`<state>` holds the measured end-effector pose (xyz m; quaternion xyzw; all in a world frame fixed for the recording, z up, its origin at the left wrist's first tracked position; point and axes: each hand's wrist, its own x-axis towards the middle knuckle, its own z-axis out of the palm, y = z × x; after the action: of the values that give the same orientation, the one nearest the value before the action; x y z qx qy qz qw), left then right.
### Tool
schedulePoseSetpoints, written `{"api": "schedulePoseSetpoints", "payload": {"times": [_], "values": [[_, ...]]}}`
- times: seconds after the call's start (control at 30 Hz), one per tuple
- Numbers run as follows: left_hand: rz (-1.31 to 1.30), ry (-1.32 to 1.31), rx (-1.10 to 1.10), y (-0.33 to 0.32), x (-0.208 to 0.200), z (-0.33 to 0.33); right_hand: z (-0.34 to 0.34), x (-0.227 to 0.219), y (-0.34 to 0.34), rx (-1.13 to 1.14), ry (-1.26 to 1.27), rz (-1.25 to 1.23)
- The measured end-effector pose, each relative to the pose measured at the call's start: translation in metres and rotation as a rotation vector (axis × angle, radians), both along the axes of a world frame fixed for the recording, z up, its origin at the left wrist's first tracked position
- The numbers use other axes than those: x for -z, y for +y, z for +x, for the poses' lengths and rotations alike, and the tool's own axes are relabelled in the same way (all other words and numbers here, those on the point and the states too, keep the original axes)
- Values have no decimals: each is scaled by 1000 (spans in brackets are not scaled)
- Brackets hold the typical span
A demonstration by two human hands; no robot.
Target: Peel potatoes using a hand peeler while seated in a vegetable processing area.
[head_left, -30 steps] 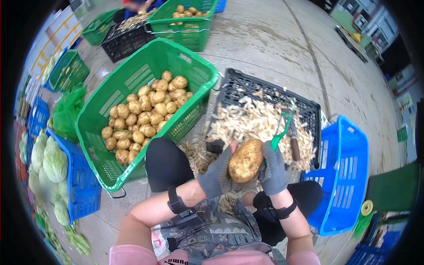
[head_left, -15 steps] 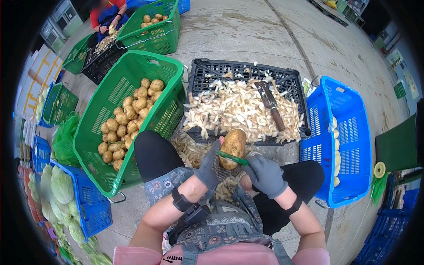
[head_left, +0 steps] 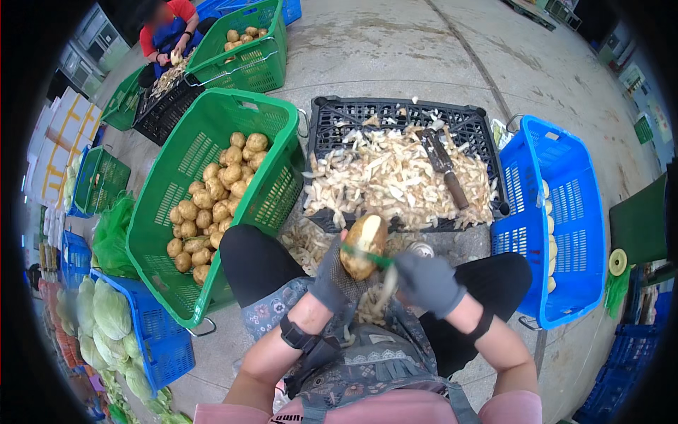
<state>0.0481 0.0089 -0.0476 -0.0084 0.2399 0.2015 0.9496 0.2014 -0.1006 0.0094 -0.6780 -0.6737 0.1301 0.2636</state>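
My gloved left hand (head_left: 332,280) is closed around a large potato (head_left: 370,236), held tilted above my lap. A pale peeled strip runs down its upper face, with brown skin on both sides. In my gloved right hand (head_left: 428,284) is a green peeler (head_left: 379,260), lying across the potato; motion blurs it a little. A pale strip of peel (head_left: 387,286) hangs beneath the peeler. Just beyond the potato, an upturned black crate (head_left: 339,116) carries a heap of potato peelings (head_left: 392,173). A knife with a brown handle (head_left: 455,191) lies on the peelings.
A green basket (head_left: 157,233) of unpeeled potatoes (head_left: 212,194) stands at my left. On my right, a blue basket (head_left: 579,275) holds peeled potatoes (head_left: 551,247). Cabbages (head_left: 111,311) fill a blue crate at the lower left. Another person (head_left: 173,35) works at the far left.
The peeler has drawn along the potato, and a pale bare strip now shows where brown skin was. A piece of peel hangs below it. The whole view has shifted slightly.
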Motion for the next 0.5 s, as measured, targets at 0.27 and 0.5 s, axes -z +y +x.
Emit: {"api": "schedulePoseSetpoints", "payload": {"times": [0.27,0.5], "values": [[-53,-41,87,5,8,-11,3,4,-1,32,57,-59],[-70,-43,12,3,3,-7,21,-1,0,274,213,-41]]}}
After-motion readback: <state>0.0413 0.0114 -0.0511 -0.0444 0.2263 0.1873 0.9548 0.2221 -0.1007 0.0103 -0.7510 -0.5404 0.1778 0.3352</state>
